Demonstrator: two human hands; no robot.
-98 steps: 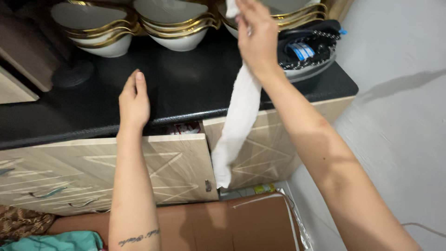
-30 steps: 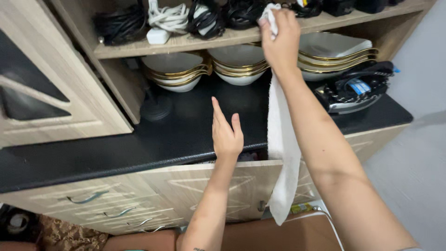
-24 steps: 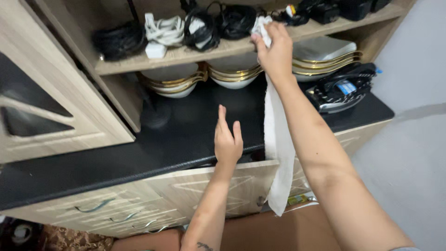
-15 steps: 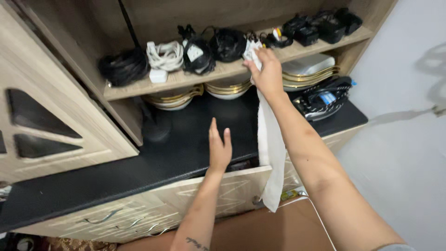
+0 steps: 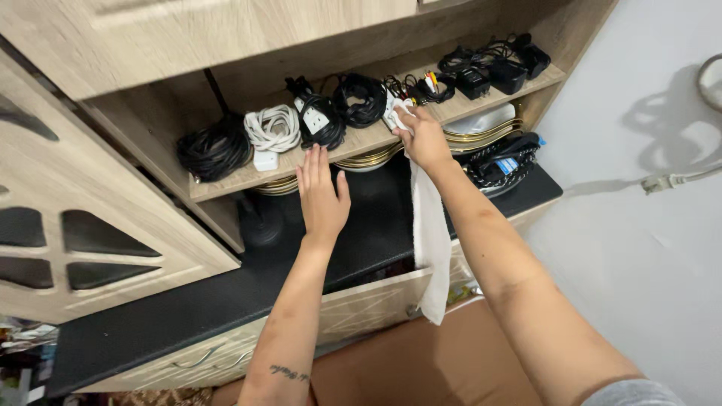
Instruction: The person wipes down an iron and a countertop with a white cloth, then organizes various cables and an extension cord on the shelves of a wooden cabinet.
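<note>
- Head view: a wooden shelf carrying coiled cables runs above a black countertop; white wall to the right.
- My left hand, fingers spread flat, hovers near the shelf's front edge.
- My right hand pinches a white cloth at the shelf edge; its long axis hangs vertically past the countertop edge.

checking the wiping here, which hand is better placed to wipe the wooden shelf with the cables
Right, most likely. The right hand already grips the white cloth, bunched at the wooden shelf edge by the cables. The left hand is empty, open and flat below the shelf front.
</note>
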